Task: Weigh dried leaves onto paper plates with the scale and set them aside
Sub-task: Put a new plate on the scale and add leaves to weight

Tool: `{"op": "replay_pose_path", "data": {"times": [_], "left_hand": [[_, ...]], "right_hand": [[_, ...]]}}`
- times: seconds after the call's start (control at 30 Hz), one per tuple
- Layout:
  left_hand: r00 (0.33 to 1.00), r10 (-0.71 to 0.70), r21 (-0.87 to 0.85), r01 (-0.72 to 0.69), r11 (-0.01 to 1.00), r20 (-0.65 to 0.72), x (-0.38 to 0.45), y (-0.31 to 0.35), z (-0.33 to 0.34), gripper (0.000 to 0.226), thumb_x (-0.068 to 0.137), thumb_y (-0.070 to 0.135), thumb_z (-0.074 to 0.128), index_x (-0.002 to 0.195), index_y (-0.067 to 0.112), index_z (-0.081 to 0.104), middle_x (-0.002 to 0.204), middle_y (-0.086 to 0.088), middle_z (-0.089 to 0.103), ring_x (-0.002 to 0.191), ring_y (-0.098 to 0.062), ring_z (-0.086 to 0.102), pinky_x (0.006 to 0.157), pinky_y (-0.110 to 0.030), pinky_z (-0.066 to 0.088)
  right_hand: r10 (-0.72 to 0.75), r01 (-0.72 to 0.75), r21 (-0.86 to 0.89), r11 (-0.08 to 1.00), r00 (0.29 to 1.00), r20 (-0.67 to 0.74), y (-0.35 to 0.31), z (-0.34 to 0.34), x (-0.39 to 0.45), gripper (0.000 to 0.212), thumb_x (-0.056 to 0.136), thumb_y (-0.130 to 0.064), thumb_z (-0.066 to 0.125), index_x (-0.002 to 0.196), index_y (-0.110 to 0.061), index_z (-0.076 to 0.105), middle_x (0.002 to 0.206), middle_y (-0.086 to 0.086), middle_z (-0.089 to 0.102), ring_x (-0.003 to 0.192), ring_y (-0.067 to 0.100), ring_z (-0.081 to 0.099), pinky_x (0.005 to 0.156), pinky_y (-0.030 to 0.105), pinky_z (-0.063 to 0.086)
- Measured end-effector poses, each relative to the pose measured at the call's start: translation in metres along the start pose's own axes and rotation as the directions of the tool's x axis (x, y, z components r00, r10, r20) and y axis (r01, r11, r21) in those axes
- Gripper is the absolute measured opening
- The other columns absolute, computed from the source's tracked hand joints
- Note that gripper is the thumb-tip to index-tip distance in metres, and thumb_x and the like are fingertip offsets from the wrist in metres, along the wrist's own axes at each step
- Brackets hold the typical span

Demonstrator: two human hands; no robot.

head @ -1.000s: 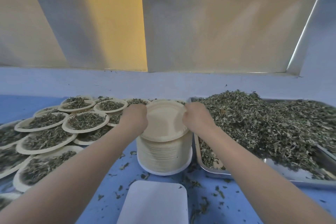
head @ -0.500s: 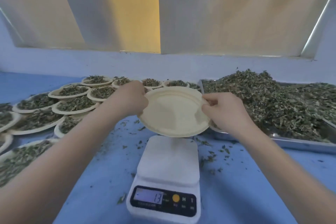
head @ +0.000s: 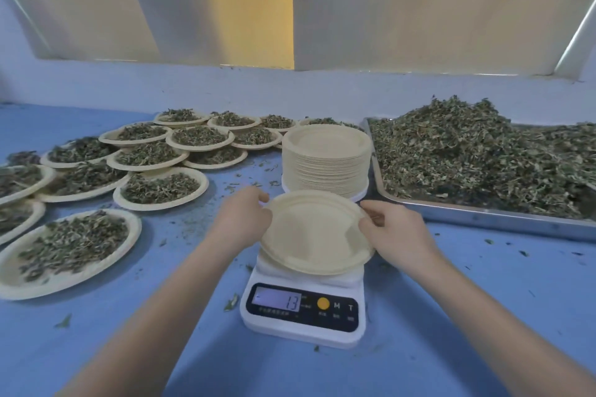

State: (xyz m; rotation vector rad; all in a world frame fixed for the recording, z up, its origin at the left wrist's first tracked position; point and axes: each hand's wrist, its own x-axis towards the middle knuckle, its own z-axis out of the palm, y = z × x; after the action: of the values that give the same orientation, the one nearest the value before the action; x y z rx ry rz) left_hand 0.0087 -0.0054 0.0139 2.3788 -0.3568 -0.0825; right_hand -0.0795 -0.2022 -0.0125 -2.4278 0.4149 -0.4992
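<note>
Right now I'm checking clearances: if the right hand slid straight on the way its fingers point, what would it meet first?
Probably the left hand gripping the paper plate's far rim; the right hand points leftward across it. Depth is uncertain.

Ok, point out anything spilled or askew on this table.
Loose dried-leaf bits lie scattered across the blue table, off any plate. The empty paper plate that both hands hold sits tilted over the scale.

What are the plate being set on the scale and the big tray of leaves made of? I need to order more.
The empty plate, held by left hand and right hand, looks like matte beige moulded paper pulp: dull, thin-rimmed. The tray appears to be metal, likely stainless steel: silvery, reflective rim.
</note>
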Motion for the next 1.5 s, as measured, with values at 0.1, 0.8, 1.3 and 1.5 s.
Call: {"op": "replay_pose_path", "data": {"times": [0.1,0.8,1.3,1.5], "left_hand": [[0.998,-0.044,-0.135,0.038,0.99,-0.042,-0.002,-0.011,0.008,0.041,0.096,0.025,0.047,0.135,0.015,0.044,0.118,-0.005,0.058,0.09,-0.021,0.057,0.071,-0.029,0.044],[0.99,-0.046,-0.505,-0.029,0.862,-0.136,-0.016,-0.041,0.028,0.076,0.077,0.06,0.062,0.142,0.031,0.034,0.141,0.003,0.041,0.118,-0.014,0.046,0.101,-0.038,0.036],[0.789,0.612,0.173,-0.596,0.784,-0.051,0.015,0.086,0.052,0.046,0.086,0.022,0.058,0.131,0.016,0.048,0.13,-0.006,0.046,0.123,-0.025,0.035,0.101,-0.026,0.025],[0.788,0.478,0.422,-0.613,0.668,0.389,0.054,0.157,0.093,0.033,0.093,0.02,0.045,0.12,0.002,0.048,0.119,-0.02,0.052,0.109,-0.032,0.05,0.082,-0.033,0.04]], "right_hand": [[0.073,-0.081,0.129,0.988,0.995,0.062,0.005,0.004,-0.003,0.048,0.091,-0.047,0.05,0.133,-0.025,0.053,0.124,-0.006,0.062,0.115,0.011,0.055,0.088,0.024,0.039],[0.044,-0.058,0.404,0.913,0.998,0.043,0.006,0.01,-0.015,0.086,0.066,-0.077,0.035,0.142,-0.039,0.036,0.122,-0.021,0.049,0.107,-0.001,0.041,0.09,0.023,0.026],[-0.19,0.201,0.08,0.976,0.974,-0.128,0.016,-0.027,0.022,0.046,0.089,-0.038,0.055,0.133,-0.023,0.051,0.121,-0.008,0.054,0.118,0.007,0.048,0.089,0.015,0.031],[-0.089,0.084,-0.154,0.985,0.996,-0.028,0.067,-0.073,0.072,0.044,0.09,-0.025,0.058,0.133,-0.022,0.05,0.122,0.002,0.06,0.105,0.016,0.058,0.085,0.021,0.037]]}}
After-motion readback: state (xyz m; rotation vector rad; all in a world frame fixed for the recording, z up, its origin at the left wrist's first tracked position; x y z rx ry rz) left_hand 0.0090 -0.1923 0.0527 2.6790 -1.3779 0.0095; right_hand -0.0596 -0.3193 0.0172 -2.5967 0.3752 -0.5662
